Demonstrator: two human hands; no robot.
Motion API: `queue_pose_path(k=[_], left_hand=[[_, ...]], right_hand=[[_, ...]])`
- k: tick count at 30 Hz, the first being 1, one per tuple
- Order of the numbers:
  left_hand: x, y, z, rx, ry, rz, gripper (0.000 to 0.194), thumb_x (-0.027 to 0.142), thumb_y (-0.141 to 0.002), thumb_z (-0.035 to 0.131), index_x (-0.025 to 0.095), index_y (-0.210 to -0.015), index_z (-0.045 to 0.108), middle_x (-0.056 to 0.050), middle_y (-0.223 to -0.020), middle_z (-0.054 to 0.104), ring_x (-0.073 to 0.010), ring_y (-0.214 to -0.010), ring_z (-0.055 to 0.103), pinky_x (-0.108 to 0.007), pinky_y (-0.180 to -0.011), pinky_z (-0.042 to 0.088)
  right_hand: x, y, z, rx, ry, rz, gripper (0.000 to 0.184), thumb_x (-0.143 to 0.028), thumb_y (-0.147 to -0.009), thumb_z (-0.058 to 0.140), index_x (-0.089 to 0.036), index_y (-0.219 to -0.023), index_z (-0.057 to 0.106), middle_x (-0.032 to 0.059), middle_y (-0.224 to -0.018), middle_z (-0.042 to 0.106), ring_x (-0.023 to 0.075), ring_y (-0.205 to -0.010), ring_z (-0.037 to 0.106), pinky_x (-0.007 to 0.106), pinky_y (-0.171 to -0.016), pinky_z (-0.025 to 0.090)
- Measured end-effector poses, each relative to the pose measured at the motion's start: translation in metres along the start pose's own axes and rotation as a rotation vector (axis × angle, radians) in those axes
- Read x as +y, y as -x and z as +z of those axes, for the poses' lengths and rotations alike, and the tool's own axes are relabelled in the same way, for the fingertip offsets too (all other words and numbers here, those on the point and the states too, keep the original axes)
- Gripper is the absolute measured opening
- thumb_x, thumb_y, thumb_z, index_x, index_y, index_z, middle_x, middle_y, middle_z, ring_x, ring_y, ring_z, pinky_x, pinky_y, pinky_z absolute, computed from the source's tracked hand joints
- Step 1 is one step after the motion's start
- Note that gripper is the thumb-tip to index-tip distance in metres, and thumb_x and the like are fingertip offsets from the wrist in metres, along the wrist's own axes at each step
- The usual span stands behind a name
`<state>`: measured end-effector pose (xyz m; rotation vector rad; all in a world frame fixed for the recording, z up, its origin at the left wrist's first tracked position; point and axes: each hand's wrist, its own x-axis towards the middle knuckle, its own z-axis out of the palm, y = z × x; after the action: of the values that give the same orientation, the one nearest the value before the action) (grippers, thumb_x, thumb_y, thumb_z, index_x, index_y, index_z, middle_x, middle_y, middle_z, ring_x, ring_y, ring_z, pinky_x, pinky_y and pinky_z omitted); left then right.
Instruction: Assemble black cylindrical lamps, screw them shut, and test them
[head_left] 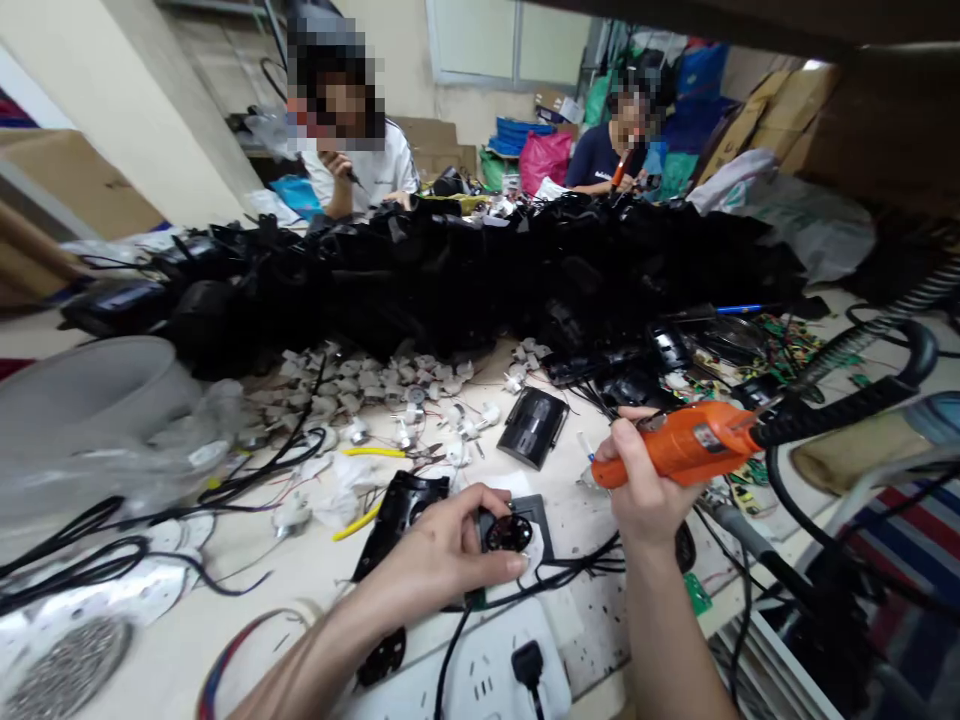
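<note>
My left hand (457, 540) is closed around a small round black part (508, 533) with holes in its face, thumb and fingers on either side. Under that part lie a grey square piece (536, 512) and something white. In my right hand (649, 480) is an orange electric screwdriver (679, 447), its tip pointing left, clear of the round part. A black plastic housing (401, 515) lies beside my left hand, partly hidden by it. Another curved black housing (532, 428) rests just beyond both hands.
A long heap of black parts (450, 270) spans the table, with small white motors (375, 385) before it. Yellow-handled cutters (375, 452) lie left, a white power strip (487, 665) in front, circuit boards (795, 350) right. Two people (360, 165) sit across the table.
</note>
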<state>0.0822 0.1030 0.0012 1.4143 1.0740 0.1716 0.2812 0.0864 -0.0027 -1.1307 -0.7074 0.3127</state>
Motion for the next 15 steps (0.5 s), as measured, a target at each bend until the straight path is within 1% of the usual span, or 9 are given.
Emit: queue_pose_path(k=[3,5,7,8,10,12,14,15], left_hand=[[-0.002,-0.002,0.003,0.017,-0.012,0.010,0.050,0.043,-0.062,0.077,0.019,-0.101,0.057,0.011,-0.052,0.041,-0.0102,-0.050,0.038,-0.023,-0.048,0.025],[-0.003,-0.001,0.001,0.013,0.021,0.012,0.050,0.043,-0.063,0.077,0.019,-0.101,0.057,0.010,-0.052,0.042,-0.0101,-0.050,0.039,-0.022,-0.048,0.025],[-0.002,0.002,-0.005,0.011,0.071,0.025,0.050,0.046,-0.065,0.076,0.019,-0.102,0.058,0.009,-0.054,0.045,-0.0097,-0.050,0.039,-0.022,-0.048,0.026],[-0.001,0.005,-0.010,0.034,0.090,0.041,0.049,0.047,-0.066,0.076,0.019,-0.103,0.059,0.008,-0.056,0.047,-0.0096,-0.050,0.040,-0.022,-0.049,0.027],[0.002,0.013,-0.023,0.132,0.124,0.092,0.048,0.047,-0.067,0.075,0.019,-0.103,0.060,0.004,-0.066,0.057,-0.0106,-0.055,0.047,-0.023,-0.052,0.035],[0.005,0.024,-0.039,0.274,0.217,0.144,0.045,0.045,-0.068,0.075,0.020,-0.102,0.060,-0.003,-0.090,0.066,-0.0139,-0.068,0.057,-0.026,-0.061,0.045],[0.005,0.036,-0.054,0.395,0.333,0.173,0.041,0.043,-0.068,0.076,0.021,-0.099,0.062,-0.006,-0.109,0.066,-0.0183,-0.083,0.062,-0.030,-0.071,0.052],[0.004,0.041,-0.060,0.442,0.376,0.177,0.040,0.043,-0.067,0.076,0.020,-0.098,0.063,-0.007,-0.112,0.065,-0.0199,-0.088,0.062,-0.031,-0.073,0.053]], right_hand=[[0.002,0.001,0.004,-0.010,0.006,-0.009,0.027,-0.035,-0.075,0.074,-0.015,-0.088,0.060,-0.0052,-0.053,0.056,0.0122,-0.040,0.053,0.026,-0.041,0.045],[0.002,0.002,0.007,-0.023,0.004,-0.012,0.027,-0.035,-0.075,0.074,-0.015,-0.088,0.060,-0.0055,-0.051,0.055,0.0124,-0.040,0.052,0.027,-0.041,0.045],[0.000,0.002,0.008,-0.028,-0.009,-0.017,0.026,-0.034,-0.074,0.074,-0.015,-0.087,0.061,-0.0051,-0.051,0.056,0.0127,-0.040,0.053,0.027,-0.041,0.045],[-0.001,0.002,0.008,-0.027,-0.014,-0.020,0.027,-0.034,-0.074,0.075,-0.015,-0.087,0.061,-0.0048,-0.052,0.056,0.0129,-0.040,0.053,0.027,-0.042,0.045],[-0.005,0.003,0.006,-0.028,-0.014,-0.016,0.028,-0.034,-0.073,0.076,-0.015,-0.087,0.062,-0.0042,-0.053,0.057,0.0130,-0.041,0.053,0.028,-0.042,0.046],[-0.008,0.004,0.002,-0.034,-0.008,-0.002,0.028,-0.035,-0.073,0.076,-0.015,-0.087,0.061,-0.0044,-0.053,0.056,0.0130,-0.041,0.052,0.028,-0.043,0.046],[-0.010,0.006,-0.003,-0.038,-0.005,0.013,0.027,-0.035,-0.073,0.075,-0.016,-0.086,0.061,-0.0055,-0.051,0.054,0.0131,-0.041,0.052,0.029,-0.044,0.046],[-0.010,0.007,-0.005,-0.040,-0.006,0.017,0.026,-0.034,-0.073,0.074,-0.016,-0.086,0.061,-0.0060,-0.050,0.053,0.0130,-0.040,0.051,0.029,-0.044,0.046]])
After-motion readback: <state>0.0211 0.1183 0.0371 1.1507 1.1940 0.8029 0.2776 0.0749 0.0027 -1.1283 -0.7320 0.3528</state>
